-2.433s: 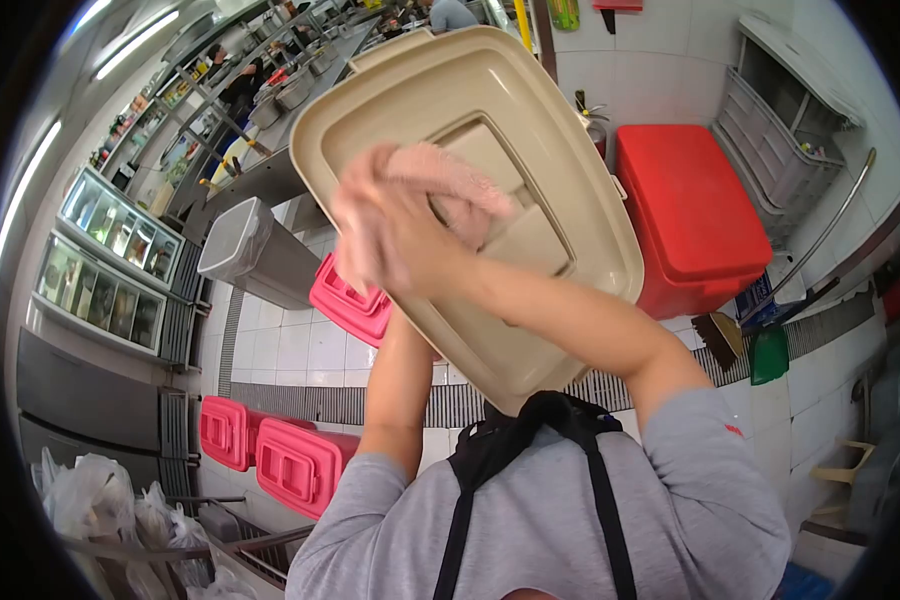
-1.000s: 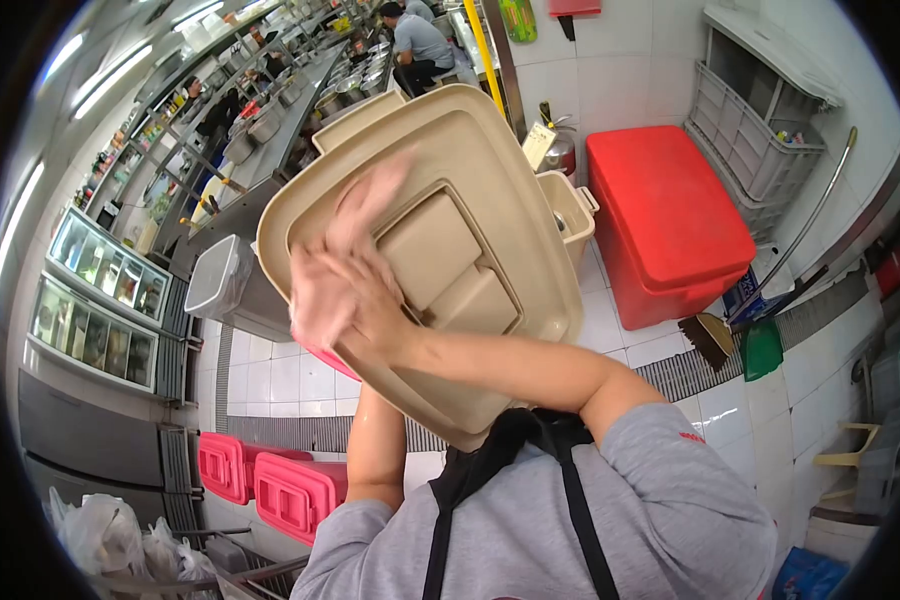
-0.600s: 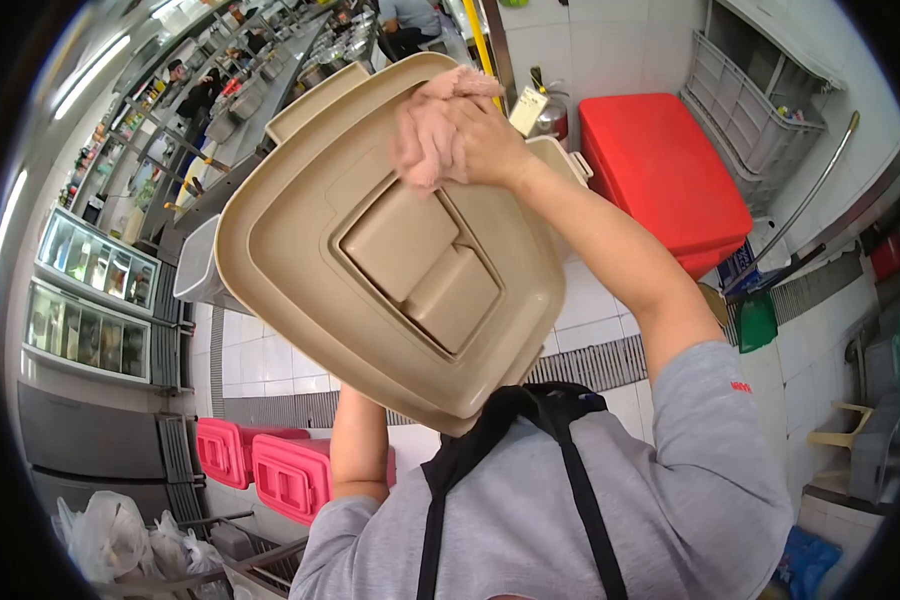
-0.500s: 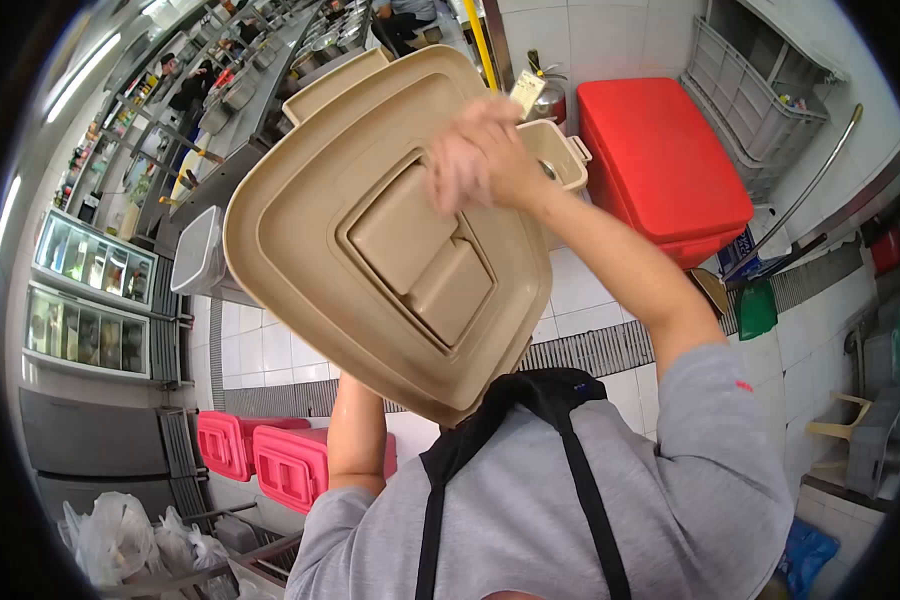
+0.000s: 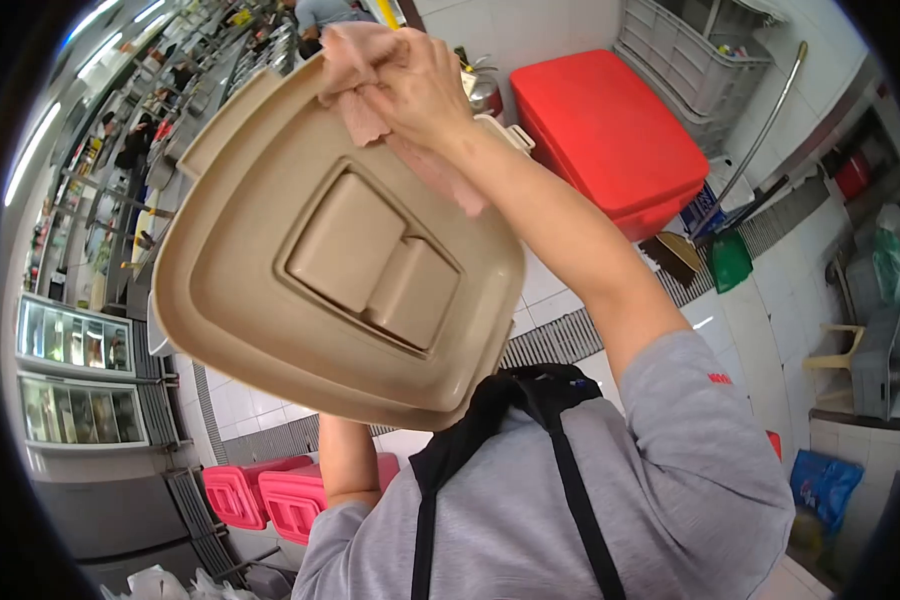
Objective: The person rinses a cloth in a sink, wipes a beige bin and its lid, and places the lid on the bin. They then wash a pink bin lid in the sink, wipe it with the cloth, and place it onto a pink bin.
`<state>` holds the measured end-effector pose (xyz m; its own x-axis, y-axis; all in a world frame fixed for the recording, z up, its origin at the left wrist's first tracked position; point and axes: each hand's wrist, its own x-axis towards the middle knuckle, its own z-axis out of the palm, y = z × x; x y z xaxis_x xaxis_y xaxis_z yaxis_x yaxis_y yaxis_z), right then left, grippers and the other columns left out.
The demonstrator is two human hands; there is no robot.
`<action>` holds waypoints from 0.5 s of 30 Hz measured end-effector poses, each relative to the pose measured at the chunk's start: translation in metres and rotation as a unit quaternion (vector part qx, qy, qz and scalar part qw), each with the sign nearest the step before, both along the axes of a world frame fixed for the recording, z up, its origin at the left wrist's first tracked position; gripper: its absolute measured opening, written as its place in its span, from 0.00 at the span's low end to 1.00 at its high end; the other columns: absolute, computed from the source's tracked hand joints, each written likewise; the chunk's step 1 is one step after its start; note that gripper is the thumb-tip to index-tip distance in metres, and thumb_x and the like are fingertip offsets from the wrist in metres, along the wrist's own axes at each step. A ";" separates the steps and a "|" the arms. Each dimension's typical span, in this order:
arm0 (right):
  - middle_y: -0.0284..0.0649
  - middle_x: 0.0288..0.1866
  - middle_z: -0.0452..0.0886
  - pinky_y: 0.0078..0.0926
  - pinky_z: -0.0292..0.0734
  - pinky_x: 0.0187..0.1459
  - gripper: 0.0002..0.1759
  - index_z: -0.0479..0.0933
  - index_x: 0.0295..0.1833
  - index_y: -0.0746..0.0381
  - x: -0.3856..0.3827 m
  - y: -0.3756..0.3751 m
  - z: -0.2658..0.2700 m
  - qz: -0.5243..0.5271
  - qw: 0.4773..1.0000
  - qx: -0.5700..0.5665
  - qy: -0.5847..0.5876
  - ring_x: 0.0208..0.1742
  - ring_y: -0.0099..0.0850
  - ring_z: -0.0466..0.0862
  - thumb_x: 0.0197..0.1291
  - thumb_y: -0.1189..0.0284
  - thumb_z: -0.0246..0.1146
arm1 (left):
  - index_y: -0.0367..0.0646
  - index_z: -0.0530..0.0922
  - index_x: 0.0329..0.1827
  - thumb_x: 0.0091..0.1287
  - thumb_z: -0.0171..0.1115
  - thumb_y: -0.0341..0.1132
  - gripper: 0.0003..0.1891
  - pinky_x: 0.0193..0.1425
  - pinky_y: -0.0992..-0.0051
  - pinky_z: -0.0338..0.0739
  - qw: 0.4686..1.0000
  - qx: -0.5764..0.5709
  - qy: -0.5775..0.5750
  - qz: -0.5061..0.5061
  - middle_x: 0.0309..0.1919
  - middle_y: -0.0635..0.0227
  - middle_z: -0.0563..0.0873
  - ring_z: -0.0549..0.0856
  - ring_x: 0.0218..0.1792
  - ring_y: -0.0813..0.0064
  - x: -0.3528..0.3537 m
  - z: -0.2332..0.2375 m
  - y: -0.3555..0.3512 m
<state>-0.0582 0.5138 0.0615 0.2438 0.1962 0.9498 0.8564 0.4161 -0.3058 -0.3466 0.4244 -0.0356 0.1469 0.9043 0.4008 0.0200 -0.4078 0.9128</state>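
The right hand has its fingers curled tightly around a bunched pale pink fabric cloth at the upper corner of a large beige plastic lid, one end trailing below the forearm. The lid tilts before the grey shirt (the left hand is hidden behind it, so I cannot tell its grip). Beyond stands a bright red rectangular plastic box.
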 end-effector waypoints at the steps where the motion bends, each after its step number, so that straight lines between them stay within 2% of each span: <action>1: 0.49 0.50 0.68 0.45 0.67 0.44 0.18 0.75 0.44 0.61 0.000 -0.005 -0.013 0.006 0.998 -0.057 -0.040 0.46 0.47 0.70 0.51 0.60 0.60 | 0.34 0.74 0.44 0.66 0.50 0.38 0.14 0.50 0.73 0.70 1.000 -0.012 -0.006 0.008 0.40 0.64 0.80 0.78 0.46 0.73 -0.006 -0.001 -0.004; 2: 0.50 0.53 0.66 0.46 0.66 0.47 0.20 0.75 0.45 0.60 -0.001 -0.008 -0.028 0.015 0.990 -0.112 -0.082 0.49 0.48 0.68 0.52 0.58 0.60 | 0.34 0.74 0.44 0.66 0.50 0.38 0.14 0.50 0.73 0.70 0.999 -0.027 -0.010 0.017 0.40 0.64 0.80 0.78 0.46 0.73 -0.014 -0.004 -0.011; 4: 0.53 0.55 0.64 0.45 0.65 0.51 0.24 0.72 0.52 0.58 -0.018 -0.034 -0.086 0.098 0.932 -0.340 -0.076 0.53 0.51 0.66 0.51 0.58 0.60 | 0.34 0.74 0.44 0.66 0.50 0.38 0.14 0.50 0.73 0.70 0.997 -0.057 -0.023 0.042 0.40 0.64 0.80 0.78 0.46 0.73 -0.032 -0.010 -0.024; 5: 0.56 0.57 0.61 0.46 0.64 0.54 0.28 0.69 0.56 0.59 -0.027 -0.048 -0.146 0.140 0.949 -0.263 -0.101 0.56 0.53 0.65 0.50 0.58 0.61 | 0.34 0.74 0.44 0.66 0.50 0.37 0.14 0.50 0.73 0.70 0.995 -0.074 -0.026 0.056 0.40 0.64 0.80 0.78 0.46 0.73 -0.043 -0.015 -0.033; 6: 0.59 0.57 0.60 0.49 0.63 0.56 0.29 0.67 0.58 0.61 -0.042 -0.069 -0.189 0.148 0.919 -0.365 -0.034 0.57 0.55 0.64 0.50 0.61 0.61 | 0.34 0.74 0.44 0.66 0.50 0.37 0.14 0.50 0.73 0.70 0.993 -0.090 -0.029 0.074 0.40 0.64 0.80 0.78 0.46 0.73 -0.053 -0.020 -0.041; 7: 0.59 0.59 0.59 0.46 0.63 0.57 0.29 0.66 0.58 0.63 -0.048 -0.083 -0.231 0.152 0.921 -0.353 -0.054 0.58 0.54 0.63 0.50 0.64 0.61 | 0.34 0.74 0.43 0.66 0.50 0.37 0.14 0.50 0.73 0.70 0.990 -0.103 -0.036 0.091 0.40 0.64 0.80 0.78 0.46 0.74 -0.061 -0.024 -0.047; 9: 0.55 0.56 0.67 0.40 0.69 0.52 0.23 0.70 0.54 0.64 -0.057 -0.108 -0.283 0.228 0.843 -0.479 0.085 0.53 0.45 0.71 0.52 0.68 0.59 | 0.34 0.74 0.43 0.66 0.50 0.37 0.14 0.50 0.73 0.70 0.982 -0.133 -0.041 0.128 0.40 0.65 0.80 0.78 0.45 0.74 -0.079 -0.031 -0.056; 11: 0.49 0.45 0.76 0.32 0.71 0.50 0.16 0.72 0.46 0.64 -0.051 -0.115 -0.313 0.319 0.686 -0.588 0.285 0.50 0.44 0.75 0.53 0.69 0.58 | 0.34 0.74 0.43 0.66 0.50 0.37 0.14 0.50 0.74 0.70 0.972 -0.155 -0.039 0.172 0.40 0.65 0.80 0.78 0.45 0.74 -0.097 -0.037 -0.059; 13: 0.41 0.34 0.79 0.28 0.75 0.40 0.14 0.74 0.45 0.65 -0.041 -0.120 -0.345 0.289 0.612 -0.588 0.443 0.37 0.35 0.80 0.56 0.67 0.54 | 0.34 0.74 0.43 0.66 0.50 0.37 0.14 0.49 0.74 0.70 0.961 -0.172 -0.043 0.214 0.40 0.65 0.80 0.78 0.45 0.74 -0.117 -0.044 -0.059; 15: 0.37 0.31 0.78 0.25 0.74 0.29 0.15 0.74 0.44 0.64 -0.018 -0.108 -0.362 0.252 0.653 -0.481 0.528 0.30 0.28 0.78 0.59 0.65 0.51 | 0.34 0.74 0.43 0.65 0.50 0.37 0.14 0.49 0.74 0.70 0.944 -0.200 -0.041 0.258 0.39 0.65 0.80 0.78 0.45 0.74 -0.139 -0.055 -0.066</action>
<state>-0.0767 0.4056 -0.3005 0.3372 0.8866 -0.3166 -0.2139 -0.2553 -0.9429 -0.4855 0.3587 -0.0908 -0.3721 0.9282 0.0030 0.0437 0.0143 0.9989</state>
